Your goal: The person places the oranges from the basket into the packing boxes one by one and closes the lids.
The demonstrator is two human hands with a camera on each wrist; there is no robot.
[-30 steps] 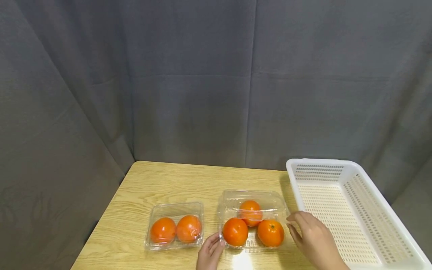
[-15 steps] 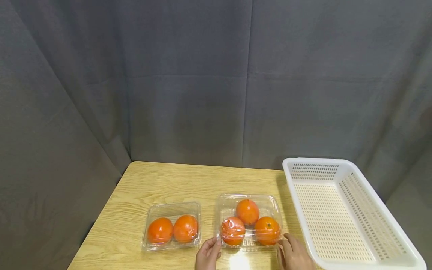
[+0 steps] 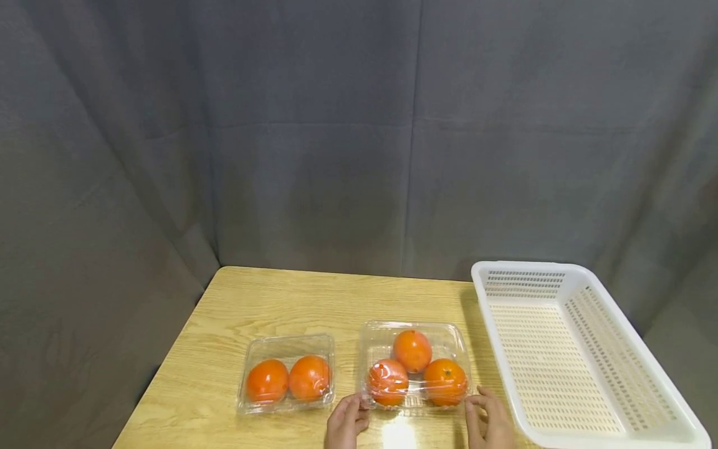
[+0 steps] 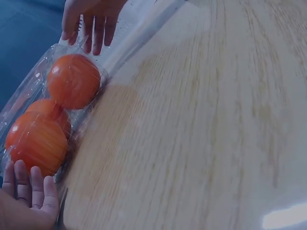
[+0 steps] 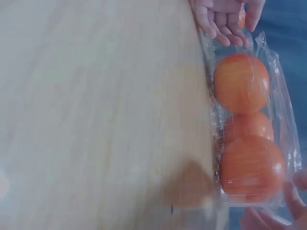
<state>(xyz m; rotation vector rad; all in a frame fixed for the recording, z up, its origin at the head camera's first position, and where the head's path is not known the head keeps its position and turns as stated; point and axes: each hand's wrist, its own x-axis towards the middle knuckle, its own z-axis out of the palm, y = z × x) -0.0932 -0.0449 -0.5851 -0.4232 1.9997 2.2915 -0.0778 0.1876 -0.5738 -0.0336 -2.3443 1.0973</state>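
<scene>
A clear plastic clamshell box [image 3: 415,402] with its lid down holds three oranges [image 3: 412,351] on the wooden table. My left hand [image 3: 344,424] is at its front left corner, fingertips right at the rim. At the opposite front corner is my right hand [image 3: 489,421], its fingertips close to the box side. The left wrist view shows the left fingers [image 4: 37,188] extended beside the nearest orange [image 4: 41,146], and the right hand [image 4: 93,19] with fingers pointing down at the far end. In the right wrist view, my right thumb and fingers [image 5: 295,203] are spread around the box end.
A second lidded clear box [image 3: 288,404] with two oranges stands to the left on the table [image 3: 314,293]. On the right lies a large white perforated basket [image 3: 507,374]. A grey curtain [image 3: 314,156] hangs behind the table's back edge.
The box lid, raised a second ago, has come down over the three oranges. My right hand has moved left and toward me to the front right corner. The left hand stays near its corner.
</scene>
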